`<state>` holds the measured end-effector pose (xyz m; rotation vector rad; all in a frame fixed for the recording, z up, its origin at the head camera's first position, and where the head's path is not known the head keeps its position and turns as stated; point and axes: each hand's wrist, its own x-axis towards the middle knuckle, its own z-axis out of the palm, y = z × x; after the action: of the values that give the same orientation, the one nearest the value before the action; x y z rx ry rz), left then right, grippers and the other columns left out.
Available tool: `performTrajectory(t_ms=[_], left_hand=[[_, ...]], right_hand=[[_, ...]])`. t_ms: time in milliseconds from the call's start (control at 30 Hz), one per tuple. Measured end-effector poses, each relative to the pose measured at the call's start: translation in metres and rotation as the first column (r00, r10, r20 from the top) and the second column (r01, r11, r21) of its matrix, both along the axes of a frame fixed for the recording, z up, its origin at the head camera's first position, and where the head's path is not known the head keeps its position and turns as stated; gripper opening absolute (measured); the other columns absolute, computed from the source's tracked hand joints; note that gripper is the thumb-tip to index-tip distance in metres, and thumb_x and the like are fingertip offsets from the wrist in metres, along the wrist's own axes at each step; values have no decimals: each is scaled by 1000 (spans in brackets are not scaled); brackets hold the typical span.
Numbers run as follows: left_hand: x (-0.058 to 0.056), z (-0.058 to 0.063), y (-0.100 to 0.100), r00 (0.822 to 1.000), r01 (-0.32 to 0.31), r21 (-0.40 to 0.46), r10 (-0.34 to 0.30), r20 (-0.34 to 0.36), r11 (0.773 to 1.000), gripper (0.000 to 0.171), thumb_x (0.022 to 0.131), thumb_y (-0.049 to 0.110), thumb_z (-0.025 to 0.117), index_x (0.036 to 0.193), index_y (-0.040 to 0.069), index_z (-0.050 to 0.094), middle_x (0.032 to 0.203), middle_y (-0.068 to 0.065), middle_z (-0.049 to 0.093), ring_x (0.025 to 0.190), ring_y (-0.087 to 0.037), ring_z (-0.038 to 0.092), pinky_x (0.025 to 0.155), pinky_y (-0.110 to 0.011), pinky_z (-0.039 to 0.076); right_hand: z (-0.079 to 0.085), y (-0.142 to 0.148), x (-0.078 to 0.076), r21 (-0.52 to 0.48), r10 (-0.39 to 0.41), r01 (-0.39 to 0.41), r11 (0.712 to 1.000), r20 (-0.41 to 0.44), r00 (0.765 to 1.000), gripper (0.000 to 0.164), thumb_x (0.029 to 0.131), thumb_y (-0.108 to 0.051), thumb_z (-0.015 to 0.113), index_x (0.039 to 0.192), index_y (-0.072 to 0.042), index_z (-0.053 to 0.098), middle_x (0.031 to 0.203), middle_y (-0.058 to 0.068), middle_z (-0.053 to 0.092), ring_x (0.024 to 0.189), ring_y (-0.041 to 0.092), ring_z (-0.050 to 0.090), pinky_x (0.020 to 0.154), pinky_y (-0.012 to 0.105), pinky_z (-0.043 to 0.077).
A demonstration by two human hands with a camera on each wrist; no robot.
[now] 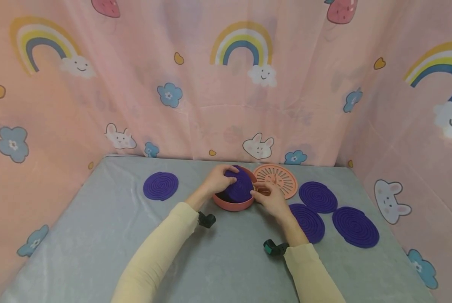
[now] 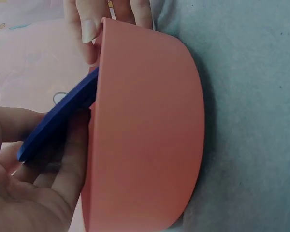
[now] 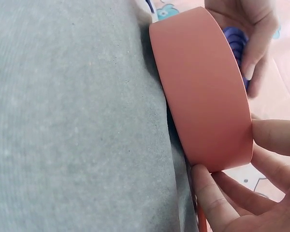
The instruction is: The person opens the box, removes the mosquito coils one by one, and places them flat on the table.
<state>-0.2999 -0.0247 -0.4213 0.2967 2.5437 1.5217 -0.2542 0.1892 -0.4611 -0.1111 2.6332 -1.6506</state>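
Observation:
A purple spiral mosquito coil (image 1: 243,188) leans tilted in a round pink box (image 1: 233,206), its lower edge behind the rim. My left hand (image 1: 218,180) pinches this coil between thumb and fingers, as the left wrist view shows with the coil's edge (image 2: 58,116) sloping into the box. With thumb and fingers my right hand (image 1: 272,198) holds the box's right side, where a small gold clasp shows. In the right wrist view those fingers press against the box wall (image 3: 203,92). The inside of the box is mostly hidden.
A slotted pink lid (image 1: 289,183) lies just behind the right hand. One purple coil (image 1: 160,186) is to the left; three others, including one (image 1: 355,227) farthest right, lie right of the box. Grey cloth (image 1: 97,235) covers the table, and a patterned pink curtain (image 1: 195,126) stands behind.

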Motion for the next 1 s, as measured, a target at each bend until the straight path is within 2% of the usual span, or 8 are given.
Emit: performTrajectory(t_ms=[200, 367, 467, 600, 733, 900, 1000], left_hand=[[1, 11, -6, 997, -3, 22, 5, -81, 1000, 27, 97, 7, 67, 123, 11, 71, 145, -10, 57, 135, -31, 51, 111, -50, 41], [4, 20, -15, 991, -4, 32, 8, -136, 999, 26, 97, 7, 67, 122, 11, 71, 146, -10, 56, 139, -29, 48, 113, -48, 39], [8, 27, -22, 990, 2, 63, 7, -140, 998, 27, 98, 6, 67, 124, 10, 70, 147, -10, 55, 136, -28, 51, 110, -46, 43], [13, 34, -31, 989, 14, 126, 5, -149, 992, 28, 98, 5, 66, 126, 8, 69, 144, -12, 57, 123, -28, 61, 100, -41, 52], [18, 37, -42, 987, 14, 179, 15, -159, 984, 29, 98, 3, 65, 127, 5, 68, 142, -14, 58, 114, -30, 66, 93, -40, 56], [26, 40, -59, 981, -24, 186, 59, -186, 982, 32, 98, 5, 66, 129, 6, 67, 151, -13, 51, 128, -31, 57, 99, -42, 52], [27, 37, -71, 975, -52, 219, 98, -201, 974, 33, 97, 5, 67, 130, 6, 67, 144, -16, 57, 126, -32, 59, 98, -43, 51]], right_hand=[[0, 1, -2, -12, -3, 3, 1000, -1, 1000, 42, 97, -22, 71, 135, -5, 62, 134, 20, 59, 124, 38, 58, 97, 50, 52], [-1, 2, -3, -22, -7, 7, 1000, -1, 1000, 41, 97, -20, 71, 134, -4, 62, 135, 22, 58, 124, 39, 58, 97, 50, 52], [-1, 2, -3, -28, -4, 4, 1000, -4, 1000, 41, 97, -19, 71, 134, -4, 62, 135, 23, 57, 124, 40, 57, 96, 49, 52], [-1, 3, -3, -32, -4, 4, 999, 0, 1000, 41, 97, -19, 71, 134, -4, 62, 135, 23, 57, 124, 39, 57, 96, 48, 52], [-2, 2, -3, -31, -2, 2, 1000, 0, 1000, 41, 97, -19, 71, 134, -4, 63, 135, 21, 58, 124, 38, 57, 97, 49, 52], [-2, 1, -2, -29, 0, 0, 1000, -6, 1000, 41, 97, -19, 71, 134, -4, 63, 135, 20, 58, 125, 38, 57, 97, 50, 52], [-2, 1, -2, -27, -2, 2, 1000, -4, 1000, 41, 97, -19, 71, 135, -4, 63, 136, 20, 58, 125, 37, 57, 97, 49, 52]])
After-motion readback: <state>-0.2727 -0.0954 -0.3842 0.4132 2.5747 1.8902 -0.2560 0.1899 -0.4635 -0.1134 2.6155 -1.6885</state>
